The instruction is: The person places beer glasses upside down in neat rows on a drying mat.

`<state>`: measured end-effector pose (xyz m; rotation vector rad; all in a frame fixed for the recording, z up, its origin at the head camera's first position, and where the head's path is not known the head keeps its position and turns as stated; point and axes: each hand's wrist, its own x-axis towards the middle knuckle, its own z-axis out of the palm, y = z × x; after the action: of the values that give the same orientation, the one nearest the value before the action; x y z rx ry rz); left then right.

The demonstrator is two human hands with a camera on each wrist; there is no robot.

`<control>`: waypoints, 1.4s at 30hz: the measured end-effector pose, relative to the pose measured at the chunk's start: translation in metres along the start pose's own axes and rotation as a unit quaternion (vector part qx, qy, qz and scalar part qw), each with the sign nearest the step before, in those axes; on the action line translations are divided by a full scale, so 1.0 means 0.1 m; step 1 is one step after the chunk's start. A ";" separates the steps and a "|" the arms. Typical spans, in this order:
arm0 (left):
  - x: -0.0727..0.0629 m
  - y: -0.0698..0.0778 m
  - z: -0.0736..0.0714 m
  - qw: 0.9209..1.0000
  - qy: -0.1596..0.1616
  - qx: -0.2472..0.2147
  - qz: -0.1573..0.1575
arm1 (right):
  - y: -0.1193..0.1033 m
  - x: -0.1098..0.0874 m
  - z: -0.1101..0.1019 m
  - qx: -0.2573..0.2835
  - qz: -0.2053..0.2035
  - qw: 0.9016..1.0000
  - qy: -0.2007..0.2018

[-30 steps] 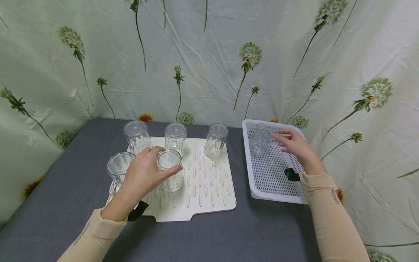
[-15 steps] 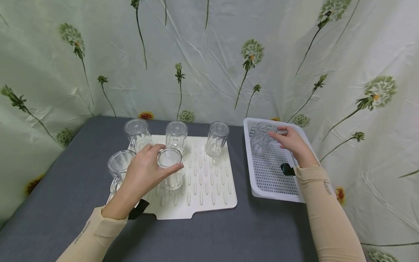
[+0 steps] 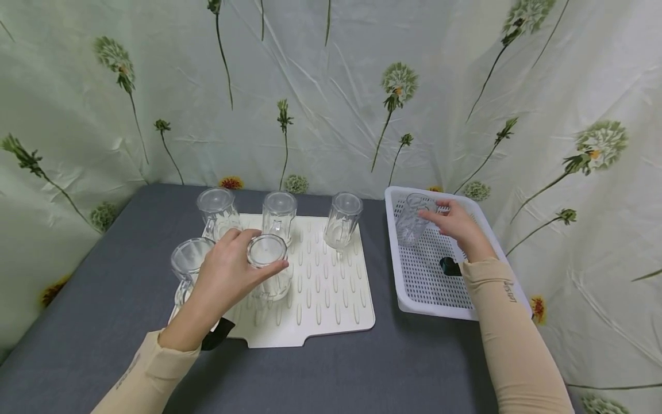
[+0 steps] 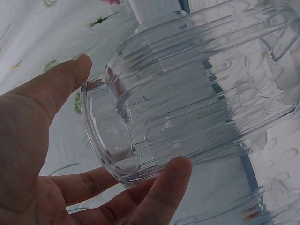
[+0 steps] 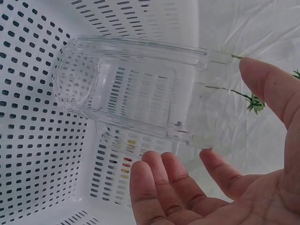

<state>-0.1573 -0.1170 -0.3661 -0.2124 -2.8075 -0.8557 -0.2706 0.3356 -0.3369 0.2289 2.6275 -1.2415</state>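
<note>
My left hand [image 3: 227, 273] holds an upside-down clear glass mug [image 3: 275, 287] by its base, over the white drainer board [image 3: 323, 322]. In the left wrist view, the thumb and fingers [image 4: 171, 183] lie on opposite sides of that base. Another clear mug [image 3: 411, 227] leans inside the white perforated basket [image 3: 429, 310]. Close at its upper end is my right hand [image 3: 457, 224], thumb and index fingertips right at the glass edge and the other fingers spread loosely. In the right wrist view, this mug's handle [image 5: 110, 136] shows on its lower side.
Along the board's back stand upturned glass mugs at the left [image 3: 217, 213], middle [image 3: 279, 215] and right [image 3: 342, 221]. One more mug [image 3: 190, 259] stands left of my left hand. A flower-printed curtain [image 3: 331, 115] hangs behind the dark table [image 3: 341, 374].
My right hand has moved left, closer to the mug in the basket. The left hand and its mug stay in place. The head view has shifted slightly.
</note>
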 end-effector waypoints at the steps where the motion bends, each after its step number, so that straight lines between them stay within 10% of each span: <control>1: 0.00 0.00 0.00 1.000 0.001 0.000 0.001 | 0.00 0.00 0.01 -0.002 0.000 1.000 0.000; 42: -0.23 0.10 -0.19 0.996 0.057 -0.035 0.052 | -0.01 0.18 0.08 0.003 0.012 1.000 -0.005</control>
<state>-0.1308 -0.1217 -0.3502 -0.3074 -2.6377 -0.9130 -0.2872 0.3297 -0.3464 0.2526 2.6056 -1.2394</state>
